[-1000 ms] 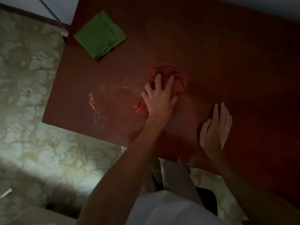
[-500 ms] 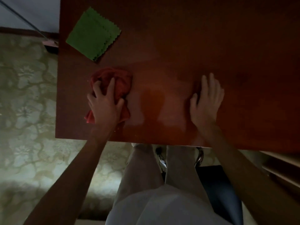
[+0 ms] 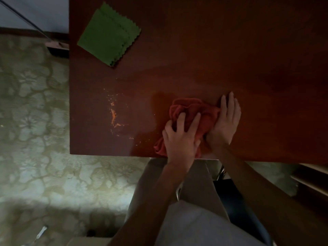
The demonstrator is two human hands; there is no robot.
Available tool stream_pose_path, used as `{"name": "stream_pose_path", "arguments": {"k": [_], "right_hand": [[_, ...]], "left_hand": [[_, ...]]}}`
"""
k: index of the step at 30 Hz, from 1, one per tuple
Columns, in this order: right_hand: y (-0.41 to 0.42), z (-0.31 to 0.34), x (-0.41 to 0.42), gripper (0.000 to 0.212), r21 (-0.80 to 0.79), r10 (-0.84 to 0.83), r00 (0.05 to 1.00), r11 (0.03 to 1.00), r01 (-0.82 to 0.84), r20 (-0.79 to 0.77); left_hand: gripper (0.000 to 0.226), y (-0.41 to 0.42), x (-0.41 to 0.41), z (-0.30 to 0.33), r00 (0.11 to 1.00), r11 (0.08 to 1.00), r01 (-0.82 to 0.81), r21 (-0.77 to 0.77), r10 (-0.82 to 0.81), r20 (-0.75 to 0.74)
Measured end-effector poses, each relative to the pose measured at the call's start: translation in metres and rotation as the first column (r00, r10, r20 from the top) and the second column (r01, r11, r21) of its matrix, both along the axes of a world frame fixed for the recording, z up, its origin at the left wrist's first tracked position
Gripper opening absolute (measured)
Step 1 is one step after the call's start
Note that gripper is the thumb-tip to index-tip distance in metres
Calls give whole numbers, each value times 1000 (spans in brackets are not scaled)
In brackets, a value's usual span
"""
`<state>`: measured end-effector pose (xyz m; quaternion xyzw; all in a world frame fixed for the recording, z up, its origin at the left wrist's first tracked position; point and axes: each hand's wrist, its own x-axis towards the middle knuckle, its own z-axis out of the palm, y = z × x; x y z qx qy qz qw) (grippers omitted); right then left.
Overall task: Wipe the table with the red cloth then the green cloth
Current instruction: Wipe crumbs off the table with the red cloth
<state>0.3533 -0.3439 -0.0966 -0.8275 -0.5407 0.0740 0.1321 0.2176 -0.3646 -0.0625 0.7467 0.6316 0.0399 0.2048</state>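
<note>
Right at the counter's (image 3: 195, 50) near edge, the left hand (image 3: 179, 139) sits on top of the red cloth (image 3: 193, 108), fingers (image 3: 195, 121) spread and bent, digging into the bunched fabric and pressing it down. Just beside it, the right hand (image 3: 225, 119) lies flat with its fingers straight and together, its inner edge touching the cloth's right side, apparently steadying the bundle or the counter itself.

That cloth is crumpled into a loose heap, part of it spilling toward the near edge under the left wrist. It looks soft, light and floppy, probably a towelling weave that grips the wood rather than sliding freely. The best hold seems to be from above, palm over the thick middle of the wad, so that the folds stay gathered while it sweeps.

Further left, orange crumbs (image 3: 113, 116) and a smear are scattered on the wood near the left edge, so the red pass is judged unfinished.

Out at the far left corner lies the green cloth (image 3: 108, 36), folded flat with zigzag-cut edges, well apart from both hands and untouched. It looks thinner and smoother, likely to slip more easily; pinching a free corner or the folded edge should lift it cleanly.
</note>
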Motion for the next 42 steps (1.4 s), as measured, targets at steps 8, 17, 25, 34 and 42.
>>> {"name": "stream_pose_path", "arguments": {"k": [8,17,25,34,42], "right_hand": [[1,3,-3,49,8,-23,999,1000,22,28],[0,2,-4,49,-3,-31,997,999,32,74],[1,1,-4,49,13,-40,997,999,39,64],[0,-1,-2,48,34,-24,996,999,21,88],[0,0,-4,48,48,-45,997,998,42,67]], "left_hand": [[71,30,-130,0,992,996,-68,55,74,-107],[67,60,-190,7,954,957,-271,100,281,-106],[82,25,-57,6,998,996,28,86,-23,-56],[71,105,-58,4,983,992,-110,61,117,-141],[71,80,-196,5,909,922,-374,104,386,-159]]}}
